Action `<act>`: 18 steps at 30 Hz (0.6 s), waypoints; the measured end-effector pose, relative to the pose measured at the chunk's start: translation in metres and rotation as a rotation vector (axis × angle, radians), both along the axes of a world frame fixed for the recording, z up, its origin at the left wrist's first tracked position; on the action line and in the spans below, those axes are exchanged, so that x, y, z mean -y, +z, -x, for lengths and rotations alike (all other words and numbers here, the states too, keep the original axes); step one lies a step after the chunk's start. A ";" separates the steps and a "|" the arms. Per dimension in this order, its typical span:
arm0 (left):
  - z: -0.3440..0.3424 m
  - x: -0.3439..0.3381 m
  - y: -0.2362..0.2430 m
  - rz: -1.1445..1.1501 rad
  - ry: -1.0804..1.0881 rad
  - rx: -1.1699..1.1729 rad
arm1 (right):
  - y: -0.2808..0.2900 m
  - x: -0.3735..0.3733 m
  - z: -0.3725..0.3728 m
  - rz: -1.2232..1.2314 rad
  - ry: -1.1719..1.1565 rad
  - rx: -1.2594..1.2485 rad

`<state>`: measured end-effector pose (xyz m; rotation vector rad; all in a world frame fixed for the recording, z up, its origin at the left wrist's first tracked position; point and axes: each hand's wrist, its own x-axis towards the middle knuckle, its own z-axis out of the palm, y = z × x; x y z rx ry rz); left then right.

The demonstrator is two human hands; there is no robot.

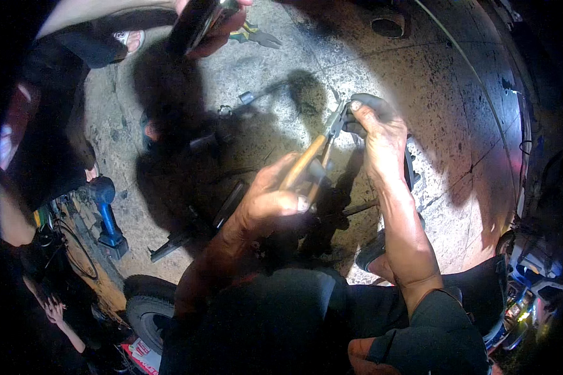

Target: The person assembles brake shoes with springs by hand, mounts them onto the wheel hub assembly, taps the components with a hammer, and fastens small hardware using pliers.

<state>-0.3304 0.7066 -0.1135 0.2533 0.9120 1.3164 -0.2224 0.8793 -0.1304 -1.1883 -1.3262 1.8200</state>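
Note:
My left hand (272, 190) is wrapped round the yellow-orange handles of a pair of pliers (306, 159), which point up and to the right. Beside their jaws, my right hand (378, 122) is closed in a pinch, its fingertips dark with grime. Whatever small piece lies between those fingers is too hidden to name. Both hands are held above the stained floor, in a bright patch of light.
A second pair of pliers (259, 36) with green-yellow handles lies on the concrete floor (444, 206). At left is a blue cordless power tool (108, 219), with a tyre (145, 306) lower down. Another person's hand (216, 44) holds a dark device at the top. A metal socket (247, 97) lies mid-floor.

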 end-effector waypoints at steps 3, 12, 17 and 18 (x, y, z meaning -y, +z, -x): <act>-0.001 -0.003 0.006 0.023 0.020 -0.037 | 0.001 -0.001 -0.002 -0.010 0.004 0.031; -0.005 -0.001 0.002 0.044 0.048 0.039 | 0.003 0.002 -0.003 -0.078 0.056 0.023; -0.009 0.001 0.003 -0.008 0.076 0.000 | 0.000 0.001 -0.004 -0.205 0.102 0.052; -0.011 0.002 0.004 -0.012 0.089 0.035 | 0.000 0.002 -0.005 -0.205 0.104 0.051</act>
